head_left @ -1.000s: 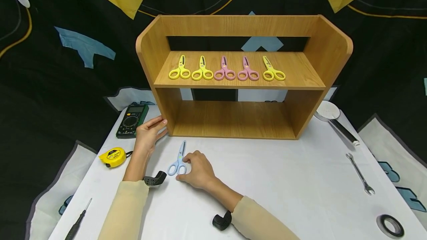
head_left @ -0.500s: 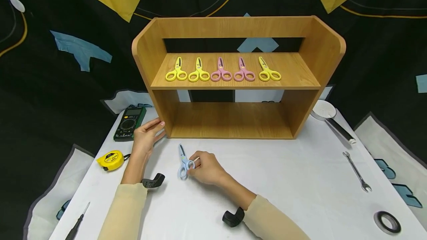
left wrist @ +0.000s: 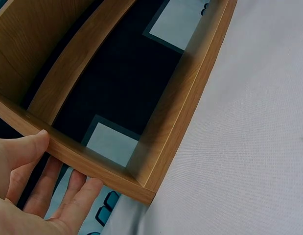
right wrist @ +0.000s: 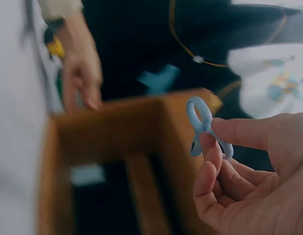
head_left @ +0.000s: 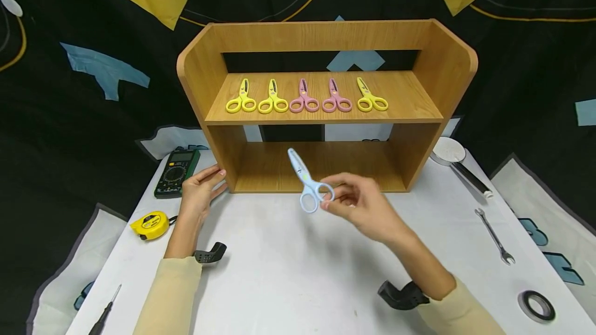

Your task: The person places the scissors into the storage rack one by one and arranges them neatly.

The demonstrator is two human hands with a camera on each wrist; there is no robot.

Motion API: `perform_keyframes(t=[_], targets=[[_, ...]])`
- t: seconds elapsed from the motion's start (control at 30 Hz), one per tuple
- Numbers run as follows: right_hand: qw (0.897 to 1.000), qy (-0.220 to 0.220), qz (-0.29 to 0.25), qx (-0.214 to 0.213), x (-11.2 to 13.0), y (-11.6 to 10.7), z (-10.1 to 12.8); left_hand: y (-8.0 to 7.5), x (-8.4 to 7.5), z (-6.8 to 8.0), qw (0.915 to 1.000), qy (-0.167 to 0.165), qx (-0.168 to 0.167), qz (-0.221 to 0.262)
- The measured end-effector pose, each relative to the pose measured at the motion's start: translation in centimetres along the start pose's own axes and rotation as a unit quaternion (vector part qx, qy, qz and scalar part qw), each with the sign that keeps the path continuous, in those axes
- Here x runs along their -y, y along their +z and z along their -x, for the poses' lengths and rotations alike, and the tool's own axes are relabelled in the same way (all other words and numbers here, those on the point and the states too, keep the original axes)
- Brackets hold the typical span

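Observation:
Light-blue scissors (head_left: 306,182) are up off the table in front of the shelf's lower compartment, blades pointing up and left. My right hand (head_left: 363,206) pinches them by the right handle loop; the right wrist view shows thumb and fingers on the scissors (right wrist: 202,117). My left hand (head_left: 200,190) rests against the lower left side of the wooden shelf (head_left: 321,35). In the left wrist view its thumb touches the front edge of the side panel (left wrist: 92,169) and its loosely bent fingers lie along the outside. Yellow scissors (head_left: 240,98) and pink scissors (head_left: 304,98) line the upper board.
Left of the shelf lie a multimeter (head_left: 177,173), a yellow tape measure (head_left: 151,225) and a screwdriver (head_left: 104,314). On the right are a magnifying glass (head_left: 470,177), a wrench (head_left: 495,237) and a roll of black tape (head_left: 537,306). A dark curtain hangs behind.
The right hand has lifted the light-blue scissors off the tabletop and carried them up and to the right. The left hand stays at the shelf's side. The head view has shifted slightly.

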State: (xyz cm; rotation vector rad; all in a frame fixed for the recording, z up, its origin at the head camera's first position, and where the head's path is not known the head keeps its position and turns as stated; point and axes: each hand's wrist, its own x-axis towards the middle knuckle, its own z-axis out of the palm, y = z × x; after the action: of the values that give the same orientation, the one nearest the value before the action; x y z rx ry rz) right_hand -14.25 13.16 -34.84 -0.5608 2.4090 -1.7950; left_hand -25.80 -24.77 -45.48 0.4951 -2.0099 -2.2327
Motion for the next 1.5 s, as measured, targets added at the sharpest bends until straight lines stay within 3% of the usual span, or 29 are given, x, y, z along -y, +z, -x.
perform_keyframes(t=[0.13,0.3,0.47,0.57,0.9,1.27,1.5], targets=[[0.996,-0.011,0.066,-0.065,2.7,-5.1,0.2,0.0,0.0,0.0,1.0000,-0.001,0.001,0.003],[0.975,0.033,0.165,-0.148,4.8,-10.5,-1.0,-0.1,0.0,0.0,1.0000,-0.002,0.000,0.008],[0.952,0.073,0.219,-0.202,5.2,-14.4,-3.2,-0.1,0.0,0.0,1.0000,-0.001,0.000,0.004],[0.945,0.091,0.234,-0.212,4.9,-15.8,-4.8,-0.1,0.0,0.0,1.0000,-0.002,-0.002,0.001],[0.939,0.123,0.238,-0.216,3.1,-16.9,-7.2,-0.3,0.4,0.1,0.9999,0.005,0.013,0.003],[0.930,0.139,0.283,-0.189,2.6,-16.8,-7.5,-0.5,0.6,0.2,0.9998,0.012,0.011,0.005],[0.925,0.127,0.296,-0.199,2.3,-16.4,-7.5,-0.5,0.5,0.2,0.9998,0.015,0.008,-0.012]])
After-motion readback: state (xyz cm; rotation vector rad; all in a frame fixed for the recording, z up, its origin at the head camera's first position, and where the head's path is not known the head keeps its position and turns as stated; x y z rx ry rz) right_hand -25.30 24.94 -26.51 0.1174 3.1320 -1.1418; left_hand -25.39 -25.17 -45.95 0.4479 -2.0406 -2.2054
